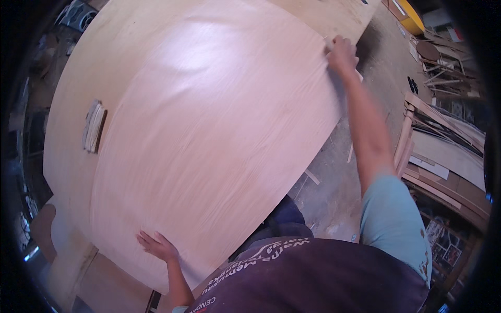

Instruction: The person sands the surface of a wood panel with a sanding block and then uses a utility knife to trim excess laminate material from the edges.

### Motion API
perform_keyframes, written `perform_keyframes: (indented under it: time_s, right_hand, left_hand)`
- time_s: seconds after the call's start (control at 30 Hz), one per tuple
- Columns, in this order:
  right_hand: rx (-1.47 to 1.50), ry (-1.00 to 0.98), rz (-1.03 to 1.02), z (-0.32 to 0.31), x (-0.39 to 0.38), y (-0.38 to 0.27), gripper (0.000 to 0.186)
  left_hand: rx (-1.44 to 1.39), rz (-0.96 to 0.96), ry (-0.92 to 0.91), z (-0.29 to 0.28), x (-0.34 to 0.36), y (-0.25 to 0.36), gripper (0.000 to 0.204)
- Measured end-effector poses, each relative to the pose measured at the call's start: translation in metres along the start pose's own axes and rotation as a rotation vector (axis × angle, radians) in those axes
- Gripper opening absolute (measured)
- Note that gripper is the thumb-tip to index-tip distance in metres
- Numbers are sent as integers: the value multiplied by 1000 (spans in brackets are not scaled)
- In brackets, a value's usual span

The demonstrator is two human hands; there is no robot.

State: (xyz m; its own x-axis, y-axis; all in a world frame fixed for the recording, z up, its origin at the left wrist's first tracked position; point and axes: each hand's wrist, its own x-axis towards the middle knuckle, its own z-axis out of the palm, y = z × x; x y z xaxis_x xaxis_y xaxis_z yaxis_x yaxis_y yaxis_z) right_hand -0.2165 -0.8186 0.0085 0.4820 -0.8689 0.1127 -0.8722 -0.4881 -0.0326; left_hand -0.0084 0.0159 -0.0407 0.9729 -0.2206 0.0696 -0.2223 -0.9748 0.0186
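Wood sheet: the large, pale pinkish sheet (209, 151) is lying flat on a broader board (70, 148), its grain showing and shallow ripples catching a bright glare toward its far end.
Left hand: the left hand (158, 246) is resting palm down on the sheet's near-left part, fingers spreading loosely and gripping nothing.
Right hand: the right hand (343, 56) is reaching to the sheet's right edge, near the far end, its fingers closing around a pale block (328, 44); the hand is hiding most of it, so its exact kind is not telling.
Bundle: a worn, layered, whitish bundle (94, 127) is lying on the board, just left of the sheet.
Brown panel: a brown piece with a rounded end (44, 232) is showing well left of the sheet.
Person: the dark shirt (308, 276) is leaning close to the sheet's near edge, a light blue-green sleeve (394, 224) covering the right upper arm.
Floor: a thin wood strip (312, 177) is lying on the grey floor (334, 193), right of the sheet.
Far right: stacked wooden pieces (449, 151) are standing well apart from the sheet, and a round-seated stool (428, 50) is sitting beyond them.
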Motion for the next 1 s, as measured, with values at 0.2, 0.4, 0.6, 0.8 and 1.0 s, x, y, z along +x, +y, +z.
perform_keyframes:
  time_s: [0.2,0.4,0.6,0.8,1.0]
  right_hand:
    - [414,-104,-537,16,-320,-268,49]
    - [344,-286,-692,-25,-356,-280,41]
    - [63,-192,15,-15,-93,-133,56]
    - [143,-22,183,-8,32,-67,43]
    - [420,-432,-628,3,-304,-335,40]
  left_hand:
    - [10,4,3,1,3,9,68]
    - [-9,-6,19,2,-3,6,68]
    - [-12,-52,-41,-9,-6,17,69]
    - [10,14,9,5,-2,-5,70]
    - [-54,-26,-12,-9,5,26,69]
